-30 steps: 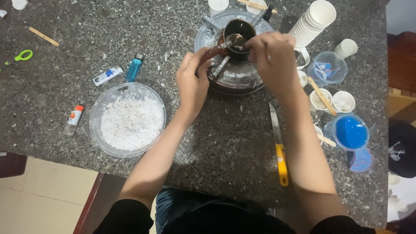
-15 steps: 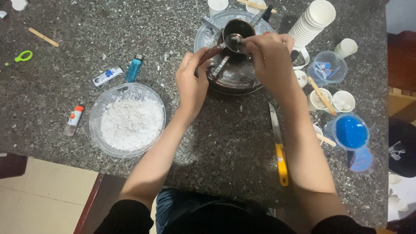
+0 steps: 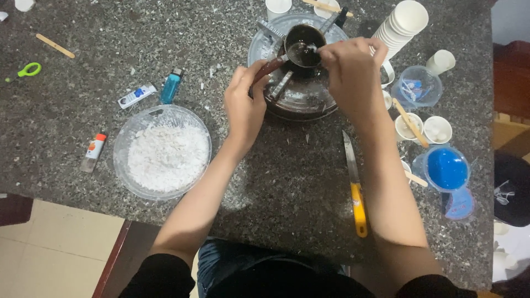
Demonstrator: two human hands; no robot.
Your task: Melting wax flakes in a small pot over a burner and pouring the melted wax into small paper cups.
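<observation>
A yellow-handled knife (image 3: 356, 187), blue lighter (image 3: 170, 86) and bowl of white flakes (image 3: 162, 152) lie around.

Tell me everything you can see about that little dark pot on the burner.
The pot is small, round and dark, metal by its look, with a reddish-brown handle pointing toward the person. It sits upright on the prongs of a round burner at the far side of the stone table. The left hand grips the handle. The right hand reaches over the rim, holding something pale at the glossy liquid inside; what it is cannot be told.
</observation>
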